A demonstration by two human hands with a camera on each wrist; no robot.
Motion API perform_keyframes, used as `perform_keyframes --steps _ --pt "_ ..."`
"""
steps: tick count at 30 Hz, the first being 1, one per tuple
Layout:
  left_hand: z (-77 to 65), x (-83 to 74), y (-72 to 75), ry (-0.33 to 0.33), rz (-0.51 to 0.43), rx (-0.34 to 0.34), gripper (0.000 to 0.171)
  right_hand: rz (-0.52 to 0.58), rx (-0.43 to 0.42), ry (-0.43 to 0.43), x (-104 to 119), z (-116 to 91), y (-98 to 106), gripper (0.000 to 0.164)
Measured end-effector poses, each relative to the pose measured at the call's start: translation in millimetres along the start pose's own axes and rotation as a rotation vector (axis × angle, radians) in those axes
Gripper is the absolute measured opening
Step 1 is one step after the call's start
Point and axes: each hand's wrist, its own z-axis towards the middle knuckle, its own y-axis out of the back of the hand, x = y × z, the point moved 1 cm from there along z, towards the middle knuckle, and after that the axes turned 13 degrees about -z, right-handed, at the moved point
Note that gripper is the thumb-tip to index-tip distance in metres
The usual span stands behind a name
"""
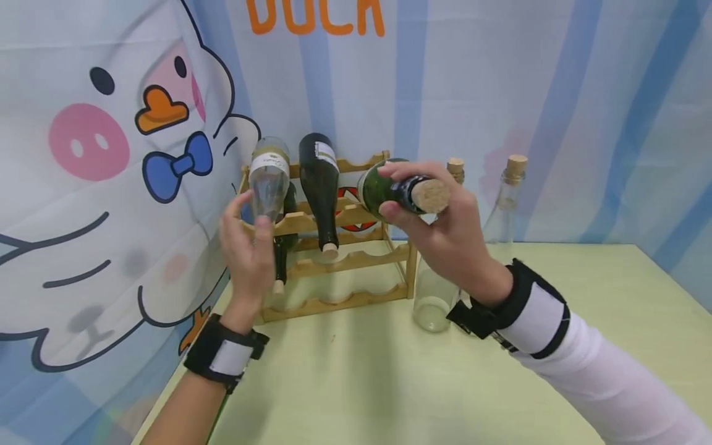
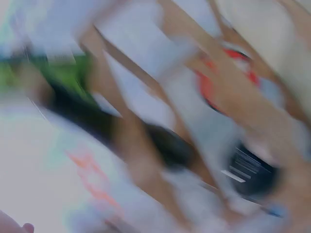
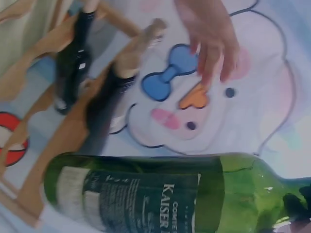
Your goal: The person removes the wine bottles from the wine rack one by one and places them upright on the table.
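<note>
My right hand (image 1: pixel 445 228) grips a green wine bottle (image 3: pixel 146 191) by its neck, the corked end towards me. Its body, with a dark printed label, points at the wooden wine rack (image 1: pixel 334 303). Fingers apart, my left hand (image 1: pixel 247 259) is up beside a clear bottle (image 1: pixel 269 173) lying tilted on the rack's top level at the left. The right wrist view shows that left hand with straight, loose fingers and nothing in them. A dark bottle (image 1: pixel 319 179) slants neck-down in the top level's middle. Lower left, another dark bottle (image 1: pixel 280 259) shows its cork. The left wrist view is blurred.
Two clear corked bottles stand upright right of the rack: a nearer bottle (image 1: pixel 432 309) and one (image 1: pixel 503 216) partly behind my right arm. A printed cloth backdrop (image 1: pixel 473 74) hangs behind the pale yellow table (image 1: pixel 606 321) and along its left side.
</note>
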Motion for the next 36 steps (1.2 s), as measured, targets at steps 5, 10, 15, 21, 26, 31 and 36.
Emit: perform_keyframes --steps 5,10,15,21,26,31,36 --pt "-27.1 -48.9 -60.0 -0.254 -0.113 0.316 0.087 0.189 -0.091 -0.023 26 6 13 0.039" --pt "-70.3 -70.7 -91.0 0.014 -0.322 0.622 0.111 0.193 -0.034 -0.227 31 -9 26 0.018" --pt "-107.7 -67.2 -117.9 0.363 -0.500 0.694 0.101 0.093 0.057 -0.456 6 -24 32 0.015" --pt "-140.5 -51.0 -145.7 0.474 -0.450 0.657 0.094 0.000 0.046 -0.532 -31 -52 32 0.015" --pt "-156.1 -44.2 -153.0 0.467 -0.394 0.635 0.096 0.006 0.010 -0.489 -46 -72 29 0.022" --pt "-162.1 -39.7 -156.4 0.425 -0.327 0.608 0.097 0.005 0.000 -0.511 -55 -82 27 0.024" --pt "-164.1 -30.1 -160.8 0.434 -0.314 0.593 0.095 -0.040 0.018 -0.538 -69 -87 20 0.031"
